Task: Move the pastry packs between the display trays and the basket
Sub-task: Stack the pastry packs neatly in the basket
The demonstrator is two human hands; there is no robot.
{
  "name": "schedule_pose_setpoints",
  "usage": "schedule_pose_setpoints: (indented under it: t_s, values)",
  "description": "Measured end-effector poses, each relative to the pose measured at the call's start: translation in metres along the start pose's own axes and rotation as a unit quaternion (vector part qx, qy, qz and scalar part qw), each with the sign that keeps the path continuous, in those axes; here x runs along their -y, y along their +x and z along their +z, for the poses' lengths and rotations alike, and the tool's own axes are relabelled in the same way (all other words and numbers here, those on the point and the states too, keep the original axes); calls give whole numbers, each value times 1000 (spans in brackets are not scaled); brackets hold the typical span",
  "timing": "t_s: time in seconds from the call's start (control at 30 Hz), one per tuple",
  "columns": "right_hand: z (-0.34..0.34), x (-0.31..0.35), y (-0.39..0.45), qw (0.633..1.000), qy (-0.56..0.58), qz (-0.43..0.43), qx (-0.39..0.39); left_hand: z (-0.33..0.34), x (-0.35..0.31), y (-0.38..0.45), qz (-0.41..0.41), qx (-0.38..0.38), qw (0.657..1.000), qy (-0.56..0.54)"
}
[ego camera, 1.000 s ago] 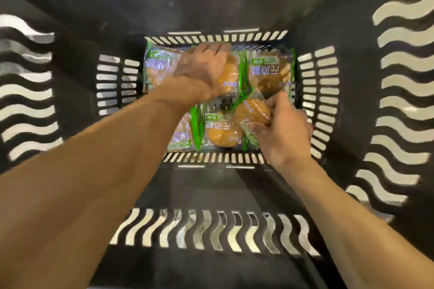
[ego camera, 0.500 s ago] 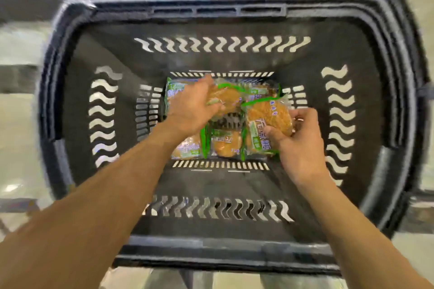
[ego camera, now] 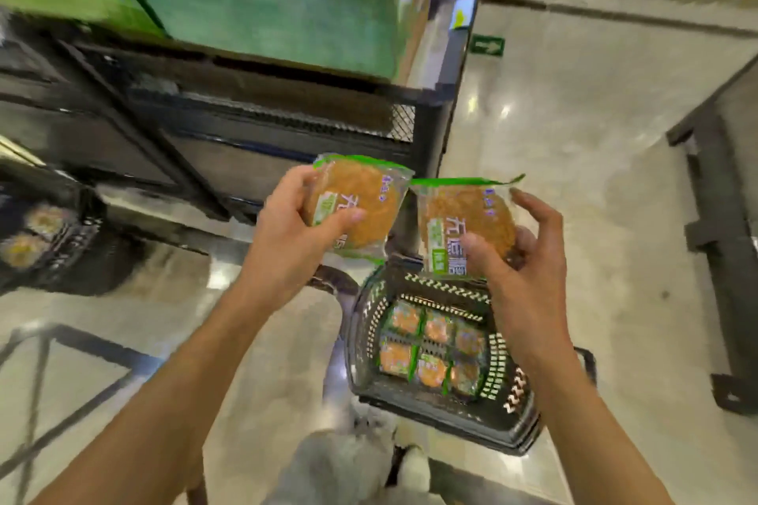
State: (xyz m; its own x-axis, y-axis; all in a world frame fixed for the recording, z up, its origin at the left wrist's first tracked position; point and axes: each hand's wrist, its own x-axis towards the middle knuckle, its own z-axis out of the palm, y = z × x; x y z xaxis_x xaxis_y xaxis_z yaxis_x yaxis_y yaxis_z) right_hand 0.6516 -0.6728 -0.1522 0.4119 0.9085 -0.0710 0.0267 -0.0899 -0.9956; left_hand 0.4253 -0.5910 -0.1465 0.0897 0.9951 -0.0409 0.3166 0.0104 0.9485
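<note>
Nearest the viewer, two bare forearms reach forward and up over a black basket (ego camera: 443, 410) on the shop floor, where six pastry packs (ego camera: 430, 348) lie in two rows. The left hand (ego camera: 287, 242) grips one pastry pack (ego camera: 355, 209), thumb across its front, and the right hand (ego camera: 512, 258) holds another pack (ego camera: 465, 225), fingers spread behind it. Both are raised clear of the basket, probably bound for the green display tray (ego camera: 266, 8) beyond, where more packs stand.
</note>
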Motion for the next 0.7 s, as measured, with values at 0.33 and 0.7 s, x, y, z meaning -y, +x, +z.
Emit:
schedule_pose_setpoints:
  t_s: [0.33, 0.7]
  values:
    - [128, 157, -27, 985, -12, -157, 69, -196, -92, -23, 112, -102, 988, -25]
    - [299, 206, 42, 980, -94, -174, 5, -359, -73, 134, 119, -14, 993, 3]
